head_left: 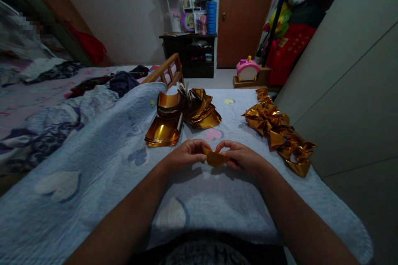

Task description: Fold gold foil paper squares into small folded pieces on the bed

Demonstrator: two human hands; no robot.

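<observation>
Both hands pinch one small piece of folded gold foil paper (215,159) just above the blanket. My left hand (190,151) grips its left end between thumb and fingers. At its right end, my right hand (239,155) holds it the same way. The piece looks like a small curved boat shape. Beyond my left hand lie stacks of flat gold foil sheets (164,129), some of them curled. To the right of my right hand is a heap of folded gold foil pieces (280,132).
A pale blue blanket (130,198) with heart patterns covers the surface under my arms. A wooden rail (164,70) stands past the sheets. Farther back are a dark cabinet (189,56), a pink toy (248,69) and a brown door (245,20). A pale panel (357,91) rises on the right.
</observation>
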